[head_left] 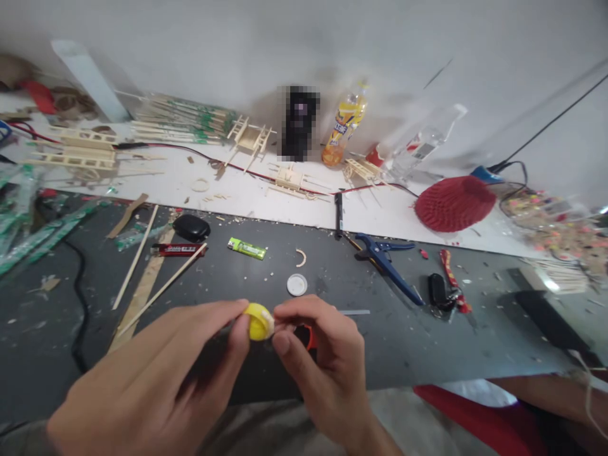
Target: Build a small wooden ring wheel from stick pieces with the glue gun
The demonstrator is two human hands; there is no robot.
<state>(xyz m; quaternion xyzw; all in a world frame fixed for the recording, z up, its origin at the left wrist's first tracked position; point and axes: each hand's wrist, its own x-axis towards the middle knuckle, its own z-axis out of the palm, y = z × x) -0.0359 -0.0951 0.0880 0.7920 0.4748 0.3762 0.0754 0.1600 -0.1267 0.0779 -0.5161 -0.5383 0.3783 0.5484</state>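
Between the thumb and fingers of my left hand (190, 354) is a small round yellow cap (258, 322), its hollow side partly facing me. Pale bits show along the cap's right edge. My right hand (327, 361) is closed in a pinch right beside that edge; what sits between its fingertips is too small to make out. An orange-red round object (311, 337) shows partly behind the right hand. Just beyond the hands lie a white disc (297, 285) and a curved strip of pale wooden pieces (301, 257).
A green lighter (247, 248), blue cutting pliers (389, 266) and keys (441, 294) lie on the grey table. Wooden sticks (137, 253) are at left. Small wooden cart models (249, 140), an orange drink bottle (344, 123) and a red knitted item (455, 202) stand behind. Another person's arm (546, 396) is at right.
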